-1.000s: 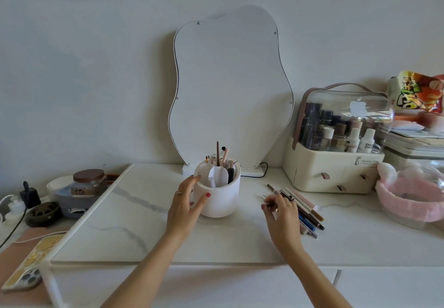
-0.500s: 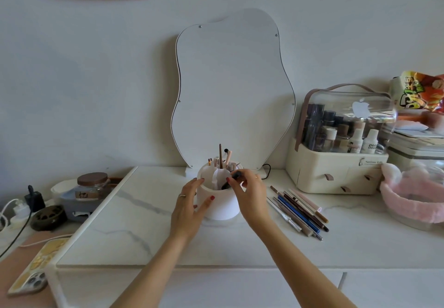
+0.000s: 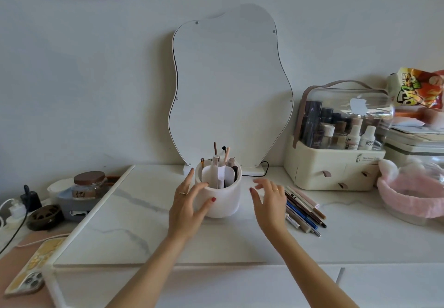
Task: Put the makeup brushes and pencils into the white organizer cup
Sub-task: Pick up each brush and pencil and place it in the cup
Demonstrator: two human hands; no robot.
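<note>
The bench [image 3: 360, 247] runs the full width in front of me, its near edge just under my forearms, and a marble-look slab [image 3: 134, 216] lies on it with a raised left rim. That slab is bare between my arms and toward its near edge, the widest open room I have. A wavy mirror [image 3: 230, 86] leans at the wall behind. To the right sits a cream makeup case [image 3: 334, 171] with a clear lid carrying an apple sticker; one bottle inside reads "pool", and a small label on the case is too small to read. A snack bag [image 3: 418, 89] above it shows lettering I cannot make out.

The white cup [image 3: 223, 202] stands mid-slab, upright, with brushes and pencils sticking up from its compartments. My left hand [image 3: 187, 209] cups its left side, fingers wrapped on the wall. My right hand [image 3: 269, 202] hovers just right of the cup, fingers spread wide, holding nothing. The loose pencils [image 3: 305, 209] lie in a slanted row just beyond that hand.
</note>
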